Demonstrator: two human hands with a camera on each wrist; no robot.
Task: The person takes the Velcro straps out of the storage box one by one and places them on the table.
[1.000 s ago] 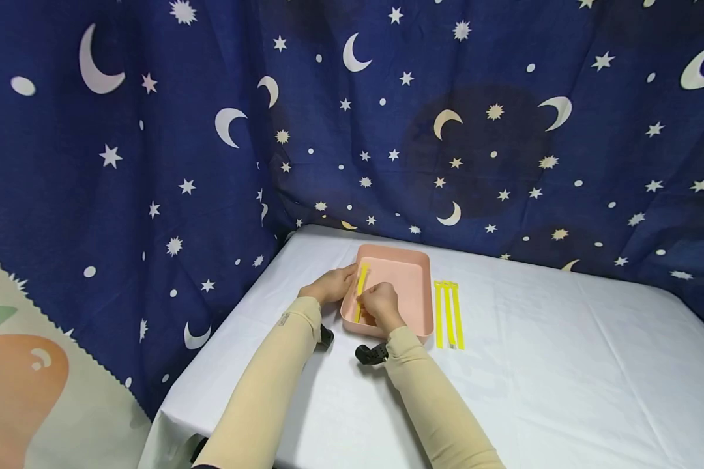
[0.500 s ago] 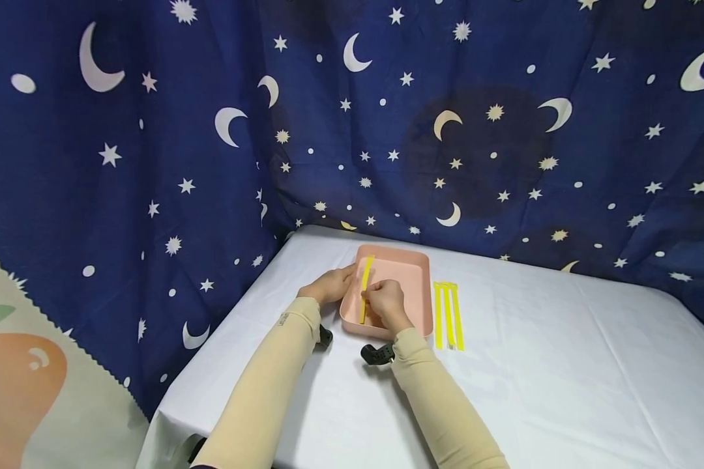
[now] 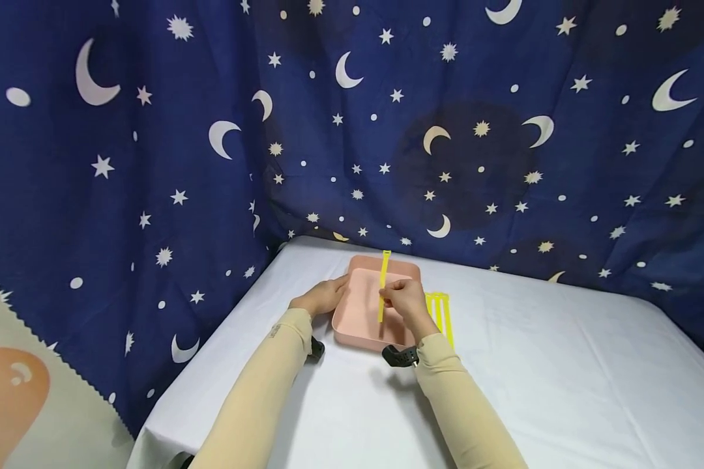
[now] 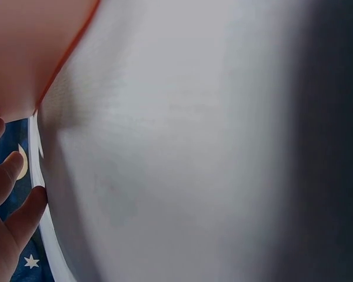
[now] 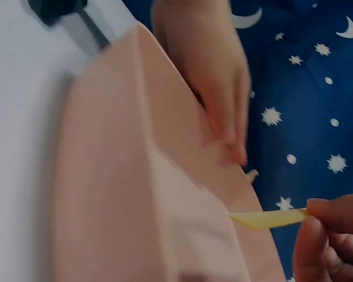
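Observation:
A slim yellow strap (image 3: 384, 270) with a slotted far end stands steeply over the pink tray (image 3: 354, 312). My right hand (image 3: 409, 303) pinches it below its middle; in the right wrist view, thumb and finger grip one end of the strap (image 5: 270, 219). At the tray's left side my left hand (image 3: 322, 297) touches the wall with extended fingers. The left wrist view has this left hand (image 4: 6, 235) at its edge, fingers spread by the pink wall. Several similar yellow straps (image 3: 448, 316) lie side by side right of the tray, partly hidden by the right hand and forearm.
A white cloth covers the table (image 3: 534, 365). Dark blue curtains (image 3: 305, 130) with moons and stars hang behind it and along its left. Black wrist devices (image 3: 400, 355) sit below both hands near the tray's front.
My right hand has lifted the strap from the tray's left side and carried it rightward over the tray's middle. The left hand stays at the wall. The head view has shifted slightly.

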